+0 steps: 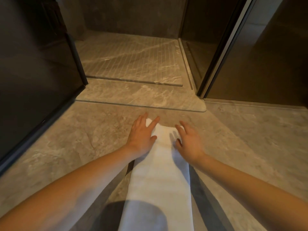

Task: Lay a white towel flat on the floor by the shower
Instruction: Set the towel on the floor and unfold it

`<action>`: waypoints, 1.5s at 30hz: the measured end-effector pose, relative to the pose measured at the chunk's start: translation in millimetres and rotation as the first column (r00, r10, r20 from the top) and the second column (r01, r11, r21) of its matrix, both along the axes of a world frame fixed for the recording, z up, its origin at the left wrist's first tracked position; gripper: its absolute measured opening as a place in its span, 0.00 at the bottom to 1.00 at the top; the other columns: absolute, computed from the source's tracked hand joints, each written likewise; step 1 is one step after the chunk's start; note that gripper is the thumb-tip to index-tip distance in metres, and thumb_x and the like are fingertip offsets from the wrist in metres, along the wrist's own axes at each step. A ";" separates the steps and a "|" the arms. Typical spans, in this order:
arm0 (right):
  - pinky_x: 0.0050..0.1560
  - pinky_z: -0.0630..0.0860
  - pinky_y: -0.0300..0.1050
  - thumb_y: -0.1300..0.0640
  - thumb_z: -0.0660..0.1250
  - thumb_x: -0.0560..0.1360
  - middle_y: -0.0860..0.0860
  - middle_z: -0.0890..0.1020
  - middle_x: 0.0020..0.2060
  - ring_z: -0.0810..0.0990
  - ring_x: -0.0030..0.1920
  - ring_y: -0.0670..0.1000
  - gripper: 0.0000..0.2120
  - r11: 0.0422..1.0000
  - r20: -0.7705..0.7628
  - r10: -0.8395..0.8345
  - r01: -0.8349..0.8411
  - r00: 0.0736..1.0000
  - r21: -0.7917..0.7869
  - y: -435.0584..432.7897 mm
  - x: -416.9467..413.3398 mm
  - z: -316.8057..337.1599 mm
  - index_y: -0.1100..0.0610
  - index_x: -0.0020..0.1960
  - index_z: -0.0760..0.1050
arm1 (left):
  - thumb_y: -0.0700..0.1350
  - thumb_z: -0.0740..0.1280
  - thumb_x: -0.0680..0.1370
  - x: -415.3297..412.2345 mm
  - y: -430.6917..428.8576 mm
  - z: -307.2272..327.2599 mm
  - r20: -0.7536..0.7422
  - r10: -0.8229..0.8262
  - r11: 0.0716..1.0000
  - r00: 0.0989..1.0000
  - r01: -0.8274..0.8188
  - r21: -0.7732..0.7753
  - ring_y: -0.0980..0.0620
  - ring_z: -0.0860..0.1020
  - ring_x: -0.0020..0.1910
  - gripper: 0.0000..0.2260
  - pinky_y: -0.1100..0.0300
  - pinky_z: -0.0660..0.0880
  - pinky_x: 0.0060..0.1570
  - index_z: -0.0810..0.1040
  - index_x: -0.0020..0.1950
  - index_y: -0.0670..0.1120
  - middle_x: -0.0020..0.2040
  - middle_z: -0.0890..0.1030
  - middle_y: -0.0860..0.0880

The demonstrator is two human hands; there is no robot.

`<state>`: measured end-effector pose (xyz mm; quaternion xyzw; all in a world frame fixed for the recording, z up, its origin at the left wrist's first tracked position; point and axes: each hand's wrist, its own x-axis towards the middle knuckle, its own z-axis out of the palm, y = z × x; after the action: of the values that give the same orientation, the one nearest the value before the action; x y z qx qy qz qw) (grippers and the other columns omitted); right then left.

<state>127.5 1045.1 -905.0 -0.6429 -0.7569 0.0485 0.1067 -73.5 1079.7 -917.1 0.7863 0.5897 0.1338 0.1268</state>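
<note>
**White towel stretched along bathroom floor, both hands at its far end**

A white towel [160,180] lies in a long, narrow strip on the grey stone floor [75,139]. It runs from the bottom edge of the view up to the fingers, and its far end stops just short of the pale stone sill [133,95] of the shower.

The left hand [141,135] rests on the towel's far left corner. Its fingers [155,121] are straight and spread apart, gripping nothing, and white cloth shows between them. The right hand [190,139] is at the far right corner, its fingers [180,129] likewise straight and fanned apart, holding nothing. They throw a shadow on the cloth just beside them; whether they touch the towel cannot be told. Both bare forearms reach in from the lower corners, one on each side of the strip.

Just beyond the fingertips runs the sill, and past it the grooved shower floor [130,60]. Well to the left of the left fingers stands a dark glass door [33,72], its bottom edge angled across the floor. To the right of the right fingers rises a dark panel in a metal frame [221,52]. Nearest the camera, a rounded shadow [133,212] falls across the towel's near part.
</note>
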 end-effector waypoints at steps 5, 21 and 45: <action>0.75 0.38 0.46 0.44 0.46 0.82 0.51 0.44 0.79 0.41 0.78 0.50 0.30 0.988 0.020 0.036 -0.033 0.999 -0.149 -28.4 -23.0 -46.2 0.54 0.79 0.42 | 0.57 0.46 0.83 -0.8 -30.5 -42.6 -0.234 -0.196 0.978 0.952 0.207 0.025 0.53 0.37 0.77 0.27 0.55 0.35 0.73 0.42 0.79 0.50 0.80 0.41 0.51; 0.75 0.34 0.47 0.42 0.39 0.81 0.51 0.39 0.78 0.35 0.77 0.50 0.31 0.987 0.087 -0.018 0.032 0.996 -0.158 -33.4 -26.5 -85.9 0.54 0.78 0.35 | 0.58 0.43 0.82 -5.0 -40.0 -78.6 -0.213 -0.104 0.994 0.972 0.099 -0.034 0.51 0.36 0.77 0.29 0.53 0.34 0.74 0.40 0.79 0.49 0.79 0.40 0.47; 0.75 0.35 0.50 0.41 0.40 0.81 0.53 0.36 0.78 0.31 0.76 0.49 0.32 0.933 0.100 0.313 -0.286 0.945 -0.221 -135.5 -20.1 -76.3 0.56 0.78 0.35 | 0.55 0.48 0.83 -24.6 -159.5 -69.6 -0.130 -0.242 0.970 0.962 0.243 -0.008 0.49 0.45 0.78 0.28 0.53 0.45 0.74 0.49 0.79 0.43 0.80 0.46 0.46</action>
<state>107.4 909.6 -981.3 -0.5292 -0.8426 0.0983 -0.0188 -98.1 920.2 -986.7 0.8601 0.4956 0.0681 0.1001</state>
